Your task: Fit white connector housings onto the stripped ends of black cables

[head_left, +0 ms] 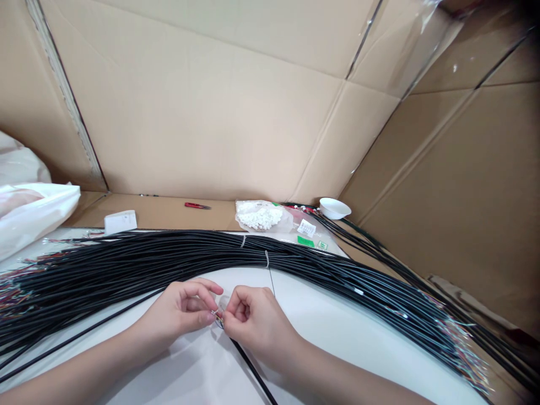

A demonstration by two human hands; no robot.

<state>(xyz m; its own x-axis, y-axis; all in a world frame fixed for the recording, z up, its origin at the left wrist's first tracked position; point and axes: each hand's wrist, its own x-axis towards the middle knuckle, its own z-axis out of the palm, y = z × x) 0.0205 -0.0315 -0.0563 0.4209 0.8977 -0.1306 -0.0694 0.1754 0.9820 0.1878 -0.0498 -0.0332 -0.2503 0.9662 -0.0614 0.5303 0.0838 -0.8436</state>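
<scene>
My left hand [183,312] and my right hand [253,320] meet at the middle of the white table [337,332], fingers pinched together. Between the fingertips sits the stripped end of a single black cable [253,368], with small coloured wires and a tiny part [217,316] showing. That cable runs from my right hand down toward the near edge. Just behind my hands lies a thick bundle of black cables [169,259], tied with white ties and stretched across the table from left to right.
Cardboard walls [211,112] enclose the bench at the back and right. A bag of small white parts [259,216], a white bowl [334,208], a red tool [196,206], a white box [120,221] and white plastic bags [29,208] lie around.
</scene>
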